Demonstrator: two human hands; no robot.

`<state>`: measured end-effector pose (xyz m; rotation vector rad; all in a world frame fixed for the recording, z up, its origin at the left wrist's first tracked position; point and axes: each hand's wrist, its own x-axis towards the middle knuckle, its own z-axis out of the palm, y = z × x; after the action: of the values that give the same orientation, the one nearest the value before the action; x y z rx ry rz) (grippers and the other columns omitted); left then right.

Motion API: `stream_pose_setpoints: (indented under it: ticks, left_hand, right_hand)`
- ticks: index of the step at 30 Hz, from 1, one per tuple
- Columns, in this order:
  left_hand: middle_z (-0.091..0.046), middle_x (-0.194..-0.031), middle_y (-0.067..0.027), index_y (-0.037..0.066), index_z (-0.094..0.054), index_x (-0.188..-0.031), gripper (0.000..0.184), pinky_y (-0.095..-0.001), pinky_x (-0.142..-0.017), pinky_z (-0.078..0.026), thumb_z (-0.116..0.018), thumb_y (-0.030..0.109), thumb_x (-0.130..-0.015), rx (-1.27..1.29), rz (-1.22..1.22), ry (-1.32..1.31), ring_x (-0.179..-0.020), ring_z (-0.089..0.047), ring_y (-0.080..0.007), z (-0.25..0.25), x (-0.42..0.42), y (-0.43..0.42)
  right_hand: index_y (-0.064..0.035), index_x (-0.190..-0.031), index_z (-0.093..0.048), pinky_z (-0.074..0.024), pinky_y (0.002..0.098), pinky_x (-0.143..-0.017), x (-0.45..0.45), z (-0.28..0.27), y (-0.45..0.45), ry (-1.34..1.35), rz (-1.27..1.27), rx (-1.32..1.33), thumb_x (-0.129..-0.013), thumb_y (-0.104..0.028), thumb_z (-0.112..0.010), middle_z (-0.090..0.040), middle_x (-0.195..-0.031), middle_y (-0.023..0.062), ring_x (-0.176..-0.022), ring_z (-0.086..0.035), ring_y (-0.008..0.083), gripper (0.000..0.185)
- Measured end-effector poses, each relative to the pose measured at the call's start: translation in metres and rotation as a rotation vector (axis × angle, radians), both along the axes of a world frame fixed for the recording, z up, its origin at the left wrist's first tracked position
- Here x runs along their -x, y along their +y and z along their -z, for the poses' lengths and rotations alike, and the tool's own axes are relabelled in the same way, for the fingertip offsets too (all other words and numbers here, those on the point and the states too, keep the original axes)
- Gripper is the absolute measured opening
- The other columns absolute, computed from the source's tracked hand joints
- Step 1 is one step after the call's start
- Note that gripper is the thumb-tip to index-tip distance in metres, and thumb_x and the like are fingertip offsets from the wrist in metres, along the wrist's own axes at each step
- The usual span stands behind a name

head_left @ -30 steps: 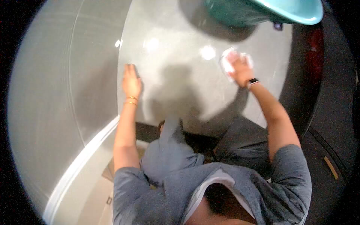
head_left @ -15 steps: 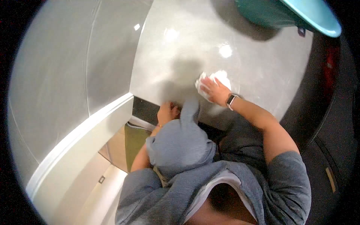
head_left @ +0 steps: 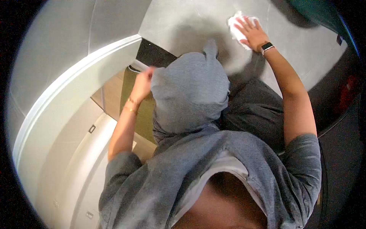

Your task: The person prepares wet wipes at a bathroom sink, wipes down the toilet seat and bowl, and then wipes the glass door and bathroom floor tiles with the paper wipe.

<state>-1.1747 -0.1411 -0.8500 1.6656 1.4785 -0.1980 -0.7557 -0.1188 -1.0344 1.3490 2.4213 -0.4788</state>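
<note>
My right hand (head_left: 254, 35) lies flat with its fingers spread on a crumpled white cloth (head_left: 237, 31), pressing it against the smooth grey floor (head_left: 171, 28). Around that wrist is a dark-faced watch. My left hand (head_left: 144, 80) hangs at the left edge of a bulky piece of grey fabric (head_left: 190, 84), which looks like the same material as my shirt. Its fingers are blurred and partly hidden there, so their grip does not show. The left forearm carries thin bracelets.
A teal tub (head_left: 318, 11) stands at the upper right, cut off by the view. Grey wall panels (head_left: 63, 42) rise on the left above a white-edged ledge (head_left: 87, 63). An olive-green mat (head_left: 141, 116) lies below, under my left forearm. My dark-trousered knee (head_left: 255, 110) is bent at the right.
My right hand and the white cloth have moved up and right in view. My left hand has shifted left and up. The camera view has shifted, and more of my shirt shows.
</note>
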Motion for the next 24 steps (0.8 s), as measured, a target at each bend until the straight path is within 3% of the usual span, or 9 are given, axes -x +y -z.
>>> stream_pose_setpoints:
  ticks: [2,3,4,6,7,13,24]
  left_hand:
    - [-0.062,-0.086,-0.0214,0.003,-0.065,-0.092,0.017,-0.0379,-0.067,-0.048,-0.061,0.016,-0.082,0.122,0.287,0.154,-0.070,-0.059,-0.0348,-0.007,0.032,-0.084]
    - [-0.064,-0.080,-0.0185,0.002,-0.065,-0.085,0.017,-0.0377,-0.066,-0.048,-0.061,0.018,-0.081,0.476,0.683,0.508,-0.072,-0.062,-0.0320,0.001,0.078,-0.123]
    - [-0.065,-0.075,-0.0143,0.003,-0.066,-0.080,0.019,-0.0377,-0.065,-0.049,-0.061,0.022,-0.081,0.648,0.477,0.175,-0.071,-0.063,-0.0297,-0.016,0.124,-0.175]
    - [-0.065,-0.075,-0.0145,0.003,-0.065,-0.080,0.020,-0.0381,-0.065,-0.049,-0.061,0.022,-0.082,0.972,0.553,0.377,-0.071,-0.063,-0.0300,-0.050,0.158,-0.260]
    - [-0.065,-0.075,-0.0146,0.003,-0.065,-0.081,0.020,-0.0384,-0.065,-0.049,-0.061,0.022,-0.082,1.061,0.470,0.444,-0.071,-0.063,-0.0302,-0.068,0.160,-0.297]
    - [-0.065,-0.075,-0.0153,0.003,-0.065,-0.082,0.021,-0.0398,-0.064,-0.049,-0.060,0.023,-0.083,1.108,0.107,0.520,-0.071,-0.063,-0.0312,-0.102,0.113,-0.384]
    - [-0.065,-0.075,-0.0166,0.003,-0.065,-0.084,0.023,-0.0425,-0.062,-0.049,-0.058,0.025,-0.084,0.973,0.048,0.515,-0.071,-0.064,-0.0330,-0.077,0.076,-0.366]
  right_hand:
    - [-0.0255,-0.147,-0.017,-0.0136,0.0511,-0.113,-0.042,0.002,-0.018,-0.001,0.202,-0.085,-0.087,-0.036,-0.057,-0.008,-0.155,-0.0029,-0.142,-0.011,0.0232,0.074]
    - [-0.0255,-0.147,-0.017,-0.0136,0.0511,-0.113,-0.044,0.002,-0.020,0.013,0.201,-0.090,-0.087,-0.036,-0.057,-0.008,-0.155,-0.0029,-0.142,-0.011,0.0232,0.074]
    - [-0.0248,-0.147,-0.016,-0.0148,0.0515,-0.113,-0.045,0.002,-0.021,0.017,0.195,-0.093,-0.087,-0.036,-0.057,-0.008,-0.155,-0.0023,-0.142,-0.011,0.0241,0.074]
    - [-0.0235,-0.147,-0.016,-0.0157,0.0519,-0.112,-0.044,-0.003,-0.021,0.002,0.196,-0.068,-0.087,-0.036,-0.056,-0.006,-0.155,-0.0017,-0.142,-0.011,0.0247,0.074]
    - [-0.0235,-0.147,-0.016,-0.0157,0.0519,-0.112,-0.044,-0.003,-0.023,0.012,0.195,-0.078,-0.087,-0.036,-0.056,-0.006,-0.155,-0.0017,-0.142,-0.011,0.0247,0.074]
    - [-0.0247,-0.147,-0.016,-0.0152,0.0529,-0.112,-0.052,0.004,-0.030,0.084,0.181,-0.069,-0.086,-0.040,-0.058,-0.008,-0.155,-0.0015,-0.142,-0.010,0.0241,0.076]
    - [-0.0247,-0.145,-0.021,-0.0190,0.0526,-0.111,-0.058,0.010,-0.020,0.104,0.167,0.049,-0.080,-0.028,-0.068,-0.012,-0.154,-0.0014,-0.142,-0.012,0.0237,0.080]
